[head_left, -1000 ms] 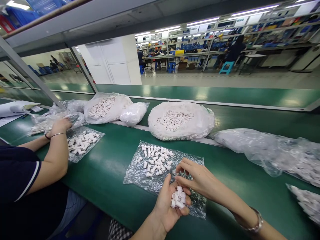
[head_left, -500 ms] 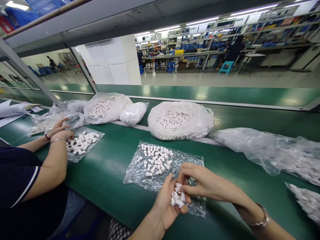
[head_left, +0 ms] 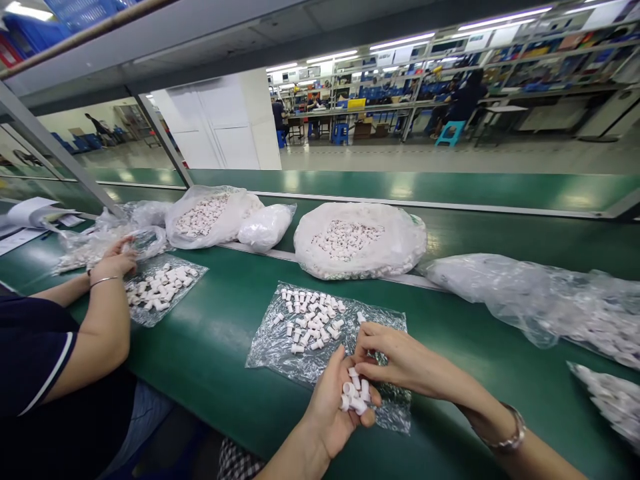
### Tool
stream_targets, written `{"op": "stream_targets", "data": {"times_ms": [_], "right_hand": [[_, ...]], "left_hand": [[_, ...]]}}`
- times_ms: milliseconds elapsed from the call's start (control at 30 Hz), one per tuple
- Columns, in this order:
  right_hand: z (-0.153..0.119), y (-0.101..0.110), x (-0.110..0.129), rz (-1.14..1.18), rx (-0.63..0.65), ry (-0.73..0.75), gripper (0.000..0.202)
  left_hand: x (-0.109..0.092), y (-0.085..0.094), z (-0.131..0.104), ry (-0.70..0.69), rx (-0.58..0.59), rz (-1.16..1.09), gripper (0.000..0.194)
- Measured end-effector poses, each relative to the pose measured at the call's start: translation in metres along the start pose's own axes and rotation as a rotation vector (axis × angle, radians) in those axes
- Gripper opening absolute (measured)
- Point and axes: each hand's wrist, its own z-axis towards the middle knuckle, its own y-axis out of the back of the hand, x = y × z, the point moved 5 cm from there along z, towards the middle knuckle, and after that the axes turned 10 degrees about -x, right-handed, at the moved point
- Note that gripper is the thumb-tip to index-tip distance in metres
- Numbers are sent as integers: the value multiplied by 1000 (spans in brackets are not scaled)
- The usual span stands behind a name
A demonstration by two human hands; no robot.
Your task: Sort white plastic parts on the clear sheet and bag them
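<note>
Several small white plastic fittings [head_left: 356, 395] rest in my left hand [head_left: 333, 407], its palm up and fingers curled round them. Just above the palm, my right hand [head_left: 383, 353] is bent with thumb and fingertips drawn together at the pile, touching a fitting there. One white fitting [head_left: 361, 317] shows just beyond the right hand's knuckles. Both hands are over the near right part of a clear plastic bag [head_left: 270, 340] lying flat on the green table [head_left: 225, 313]. More white fittings [head_left: 313, 320] are spread on the bag's left half.
Behind the flat bag stands a large open bag of fittings [head_left: 350, 240]. Another open bag [head_left: 205, 217] and a closed white bag [head_left: 267, 227] are further left. Clear bags [head_left: 515, 293] lie right. A co-worker's hands [head_left: 117, 260] work at the left beside fittings [head_left: 163, 285].
A white fitting now shows beyond my right hand's knuckles. My right hand has shifted slightly left and up. The co-worker's near hand has moved left and up, off the fittings.
</note>
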Motion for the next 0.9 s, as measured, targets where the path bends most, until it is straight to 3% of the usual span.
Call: {"op": "stream_targets", "data": {"times_ms": [200, 433, 567, 767, 900], "right_hand": [[0, -1, 4, -11, 4, 29, 12], [1, 12, -1, -65, -192, -34, 16], [-7, 13, 14, -38, -91, 11, 20], [-13, 21, 25, -140, -135, 125, 20], [-14, 10, 34, -186, -107, 230, 10]], "left_hand": [[1, -2, 0, 16, 7, -4, 47], [-1, 0, 0, 36, -32, -110, 43], [-8, 4, -3, 45, -110, -298, 36], [-11, -3, -8, 99, -40, -453, 39], [-12, -6, -7, 76, -16, -466, 35]]}}
